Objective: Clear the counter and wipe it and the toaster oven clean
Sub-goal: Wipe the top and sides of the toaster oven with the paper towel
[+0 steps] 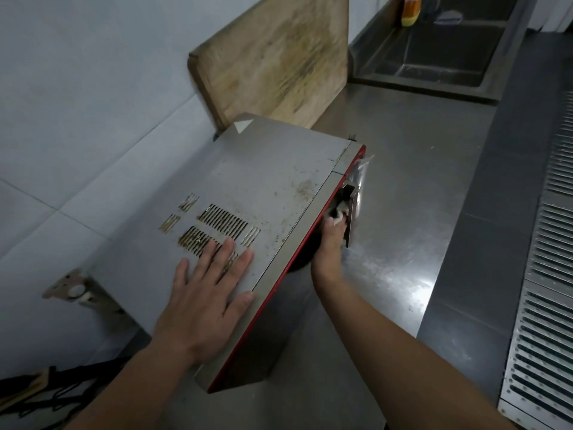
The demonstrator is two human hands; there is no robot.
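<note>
- Two bare hands are on the toaster oven (273,187), which sits on the steel counter (403,212) close to the tiled wall (77,103).
- Left hand (204,296) lies flat on the oven's grey, speckled top, fingers (224,252) straight and spread, their tips over the vent slots (217,228), thumb at the front edge.
- Right hand (330,246) reaches to the red front, behind the door handle (352,212); its fingertips press a small whitish cloth (339,211) into that gap. How tightly the fingers curl round the cloth I cannot tell, since the handle hides them.
- Behind the oven a worn wooden cutting board (276,57) leans on the wall.
- Beyond it lies a dark sink (440,54) with a yellow bottle (410,10) at its far rim.
</note>
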